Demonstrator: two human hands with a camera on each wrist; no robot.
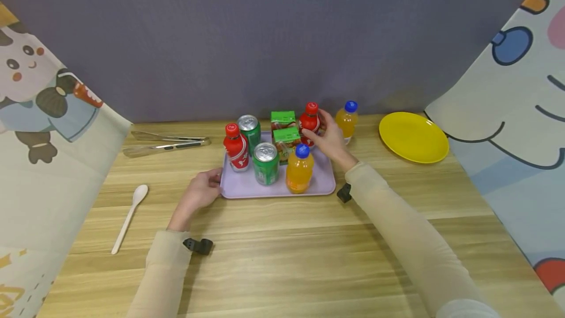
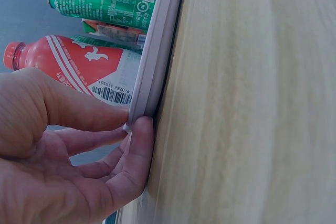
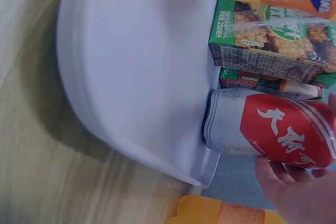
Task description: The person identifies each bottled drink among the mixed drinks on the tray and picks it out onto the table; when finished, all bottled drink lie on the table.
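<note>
My left hand [image 1: 203, 190] is at the left edge of a pale purple tray [image 1: 275, 189], its thumb and fingertips pinching the rim in the left wrist view. With my right hand [image 1: 328, 139] I grip a red bottle [image 1: 310, 122] at the tray's back right; in the right wrist view its base is right at the tray surface. Also on the tray stand another red bottle [image 1: 237, 153], two green cans, the front can [image 1: 266, 165] and back can [image 1: 249, 131], two green-topped juice boxes, the front box [image 1: 286, 144] and back box [image 1: 283, 119], and an orange drink bottle [image 1: 299, 171].
A second orange drink bottle [image 1: 347, 121] stands on the table just right of the tray, close by my right hand. Farther right lies a yellow plate [image 1: 413, 137]. Metal tongs [image 1: 166, 145] and a white spoon [image 1: 131, 217] lie on the left. A grey partition [image 1: 273, 38] rises behind.
</note>
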